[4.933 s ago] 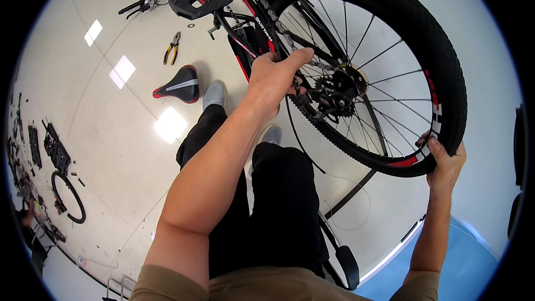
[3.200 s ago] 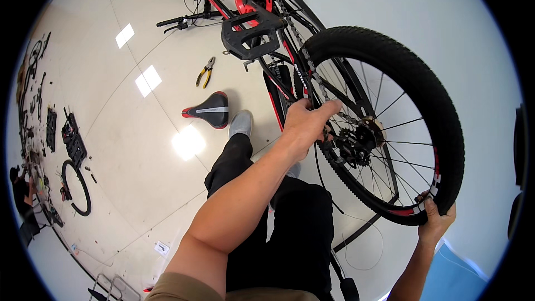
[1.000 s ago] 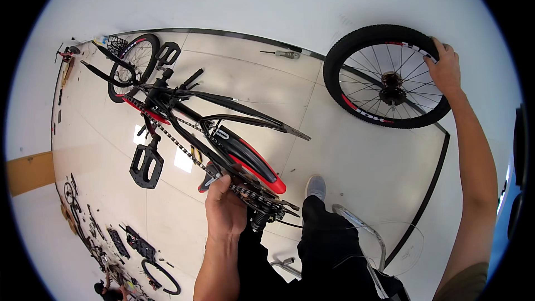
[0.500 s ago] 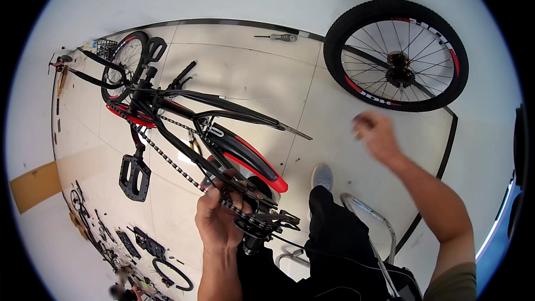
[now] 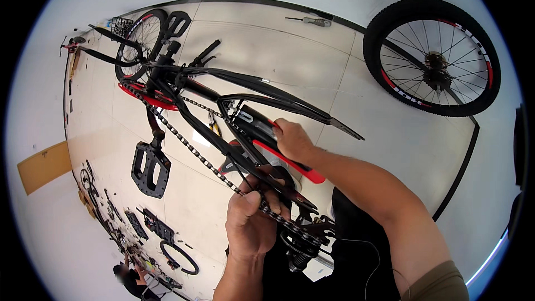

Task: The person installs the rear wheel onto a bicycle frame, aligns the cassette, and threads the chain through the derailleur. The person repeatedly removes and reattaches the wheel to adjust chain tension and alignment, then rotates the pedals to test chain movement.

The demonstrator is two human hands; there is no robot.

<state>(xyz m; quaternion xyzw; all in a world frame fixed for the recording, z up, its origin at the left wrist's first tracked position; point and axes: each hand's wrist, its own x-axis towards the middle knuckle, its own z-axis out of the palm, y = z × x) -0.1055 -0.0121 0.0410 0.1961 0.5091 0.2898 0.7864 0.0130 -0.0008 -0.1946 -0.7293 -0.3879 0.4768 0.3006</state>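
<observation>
A black bicycle frame stretches from the upper left toward me, with no wheel between its rear stays. My left hand is closed around the lower rear stay, its thumb against the chain. Just beyond that hand hangs the rear derailleur, the chain running onto it. My right hand grips the side of the black-and-red mudguard between the stays; its fingertips are partly hidden. A flat black pedal sticks out left of the chain.
A loose wheel with a cassette leans at the wall, upper right. A grey-handled screwdriver lies on the floor. The front wheel is at the far end. Lower left, a person sits by scattered bicycle parts.
My right hand has come left from near the loose wheel onto the mudguard. The left hand still holds the rear stay and chain. The whole view has shifted.
</observation>
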